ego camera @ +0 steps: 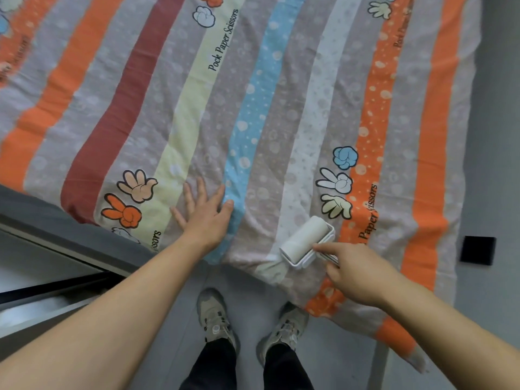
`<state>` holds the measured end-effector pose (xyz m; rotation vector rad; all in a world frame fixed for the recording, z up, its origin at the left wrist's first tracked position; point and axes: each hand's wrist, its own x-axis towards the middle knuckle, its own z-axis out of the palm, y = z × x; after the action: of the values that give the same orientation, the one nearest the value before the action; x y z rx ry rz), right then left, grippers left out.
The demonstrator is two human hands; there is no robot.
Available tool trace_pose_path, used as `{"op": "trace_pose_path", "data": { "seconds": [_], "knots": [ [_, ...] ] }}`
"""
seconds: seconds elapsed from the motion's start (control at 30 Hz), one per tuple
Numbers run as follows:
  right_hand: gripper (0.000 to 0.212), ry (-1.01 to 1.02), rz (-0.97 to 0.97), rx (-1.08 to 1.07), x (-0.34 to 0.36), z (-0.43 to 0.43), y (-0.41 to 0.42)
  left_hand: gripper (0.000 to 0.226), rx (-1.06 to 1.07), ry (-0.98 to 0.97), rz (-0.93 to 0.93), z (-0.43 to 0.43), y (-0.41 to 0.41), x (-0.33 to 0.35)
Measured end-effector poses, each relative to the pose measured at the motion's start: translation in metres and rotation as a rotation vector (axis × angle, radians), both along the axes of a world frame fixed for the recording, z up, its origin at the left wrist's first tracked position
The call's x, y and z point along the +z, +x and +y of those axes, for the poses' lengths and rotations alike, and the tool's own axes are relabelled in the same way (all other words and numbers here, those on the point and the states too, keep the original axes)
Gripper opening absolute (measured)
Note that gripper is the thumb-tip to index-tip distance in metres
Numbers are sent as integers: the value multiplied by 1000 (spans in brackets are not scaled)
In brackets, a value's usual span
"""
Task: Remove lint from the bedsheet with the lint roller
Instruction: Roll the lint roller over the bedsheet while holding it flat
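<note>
1. Right, the right grip [357, 274] has the lint roller [308, 240] by its handle. The fingers are curled round it and the index finger lies straight along the top toward the white frame.
2. The roller's drum sits on the bedsheet [253, 108], close to the near hem. It is on the pale stripe just left of the orange band and angled up to the right.
3. Over on the other side, the left grip [205, 212] is wide open with fingers spread. Its palm lies flat on the sheet by the yellow and blue stripes, holding nothing, only pinning cloth.
4. The two grips are well apart, with a wrinkled run of grey and blue stripes between them.
5. First worry: the sticky drum could grab the loose cloth and bunch it. The pinning palm is off to the side, not in the roller's line, so it probably gives little tension there.
6. Second worry: the hem is right there. A stroke drawn back toward the shoes [213, 313] could run off the edge and lift the hem onto the drum.
7. Third: that index finger is very near the drum. If it slid forward it would likely touch the tacky paper and stall the roll.
8. Any lint is too fine to make out, so missed patches look likely, and most of the sheet lies far up.
</note>
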<state>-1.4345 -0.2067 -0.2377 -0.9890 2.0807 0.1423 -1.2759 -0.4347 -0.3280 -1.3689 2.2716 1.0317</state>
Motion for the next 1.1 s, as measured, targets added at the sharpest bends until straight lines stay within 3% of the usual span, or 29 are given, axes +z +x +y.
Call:
{"op": "trace_pose_path", "data": {
  "seconds": [0.17, 0.33, 0.47, 0.77, 0.9, 1.03, 1.1],
  "knots": [
    [37, -59, -147, -117, 35, -25, -30, 52, 18, -2, 8, 1, 0, -2],
    [42, -314, -2, -213, 3, -99, -53, 53, 37, -13, 11, 8, -2, -2],
    [48, -232, 76, -160, -34, -124, -61, 53, 45, 14, 52, 25, -11, 5],
    [48, -55, 51, -45, -24, 4, -51, 50, -106, 5, -81, 61, -19, 5],
    [43, -36, 6, -96, -13, 52, -48, 49, -81, -10, -81, 63, -21, 5],
    [42, -20, 13, -113, 8, 72, -46, 49, 2, -46, 61, 59, -10, 5],
    [43, -57, 23, -114, 23, 65, -39, 59, 105, -125, 183, 51, 1, 5]
  ]
}}
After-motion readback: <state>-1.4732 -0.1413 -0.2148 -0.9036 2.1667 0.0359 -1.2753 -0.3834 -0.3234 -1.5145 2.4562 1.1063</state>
